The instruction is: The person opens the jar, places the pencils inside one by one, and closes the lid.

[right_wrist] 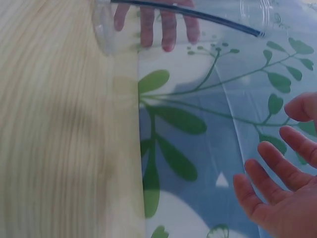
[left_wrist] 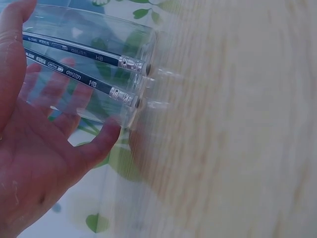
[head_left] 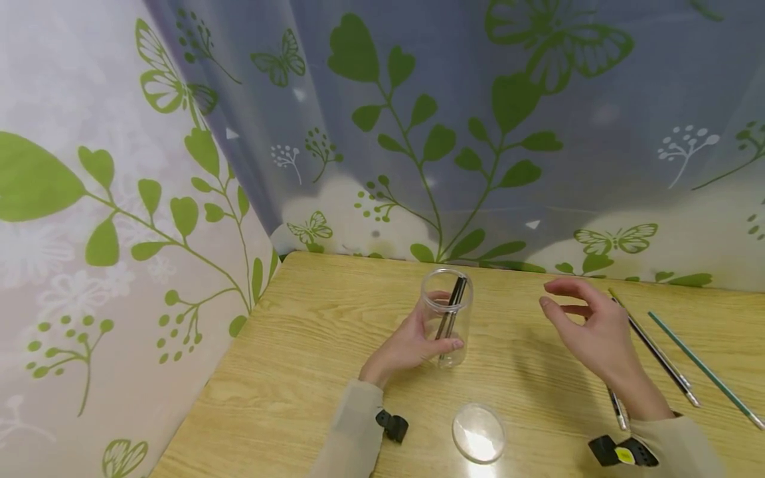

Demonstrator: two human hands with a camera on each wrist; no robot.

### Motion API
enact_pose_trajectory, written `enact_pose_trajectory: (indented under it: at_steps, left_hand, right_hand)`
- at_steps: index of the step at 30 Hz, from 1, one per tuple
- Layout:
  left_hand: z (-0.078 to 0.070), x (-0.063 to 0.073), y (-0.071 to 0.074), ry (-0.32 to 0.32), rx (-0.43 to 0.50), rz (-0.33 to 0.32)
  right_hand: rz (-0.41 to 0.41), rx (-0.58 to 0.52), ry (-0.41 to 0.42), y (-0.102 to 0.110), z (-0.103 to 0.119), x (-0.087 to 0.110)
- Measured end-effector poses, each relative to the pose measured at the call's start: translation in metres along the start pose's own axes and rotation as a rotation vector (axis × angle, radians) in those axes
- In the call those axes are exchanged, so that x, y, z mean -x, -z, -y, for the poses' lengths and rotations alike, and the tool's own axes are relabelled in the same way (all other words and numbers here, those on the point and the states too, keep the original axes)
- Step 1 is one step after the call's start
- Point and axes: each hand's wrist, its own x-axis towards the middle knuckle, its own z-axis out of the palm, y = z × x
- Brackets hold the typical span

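Observation:
A clear plastic jar (head_left: 465, 320) stands nearly upright on the table, its mouth open. My left hand (head_left: 403, 344) grips it from the left, thumb across the near side and fingers behind the wall. Two dark pencils (left_wrist: 77, 48) lean inside, their eraser ends down at the jar's base. My right hand (head_left: 597, 338) hovers over the table to the right, fingers loosely bent and holding nothing. In the right wrist view its fingers (right_wrist: 275, 166) are spread, well apart from the jar. A clear round lid (head_left: 478, 433) lies flat in front of the jar.
Right of and partly beneath my right hand lie dark pencils (head_left: 657, 346) with eraser ends toward me, plus a teal pencil (head_left: 705, 364). A leaf-patterned curtain (head_left: 382, 199) hangs along the wooden table's (head_left: 269, 372) back edge and left side.

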Motion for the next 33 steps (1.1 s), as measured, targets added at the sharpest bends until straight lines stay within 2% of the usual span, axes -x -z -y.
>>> enact_pose_trajectory:
  at_steps: [13, 19, 22, 30, 33]
  left_hand:
    - [-0.001, 0.001, 0.001, -0.014, 0.004, -0.002]
    - [0.000, 0.000, 0.001, -0.011, -0.007, -0.002]
    - [0.001, 0.000, 0.001, -0.002, -0.002, 0.001]
    - [-0.001, 0.000, 0.001, -0.005, 0.003, 0.004]
    - [-0.001, 0.001, 0.001, -0.003, 0.000, 0.003]
  right_hand:
    - [0.048, 0.129, -0.125, 0.032, -0.027, 0.013]
    - [0.046, 0.122, -0.143, 0.043, -0.042, 0.020]
    - [0.066, 0.135, -0.180, 0.049, -0.050, 0.024]
    - [0.103, 0.230, -0.294, 0.062, -0.065, 0.032]
    - [0.132, 0.298, -0.325, 0.066, -0.071, 0.034]
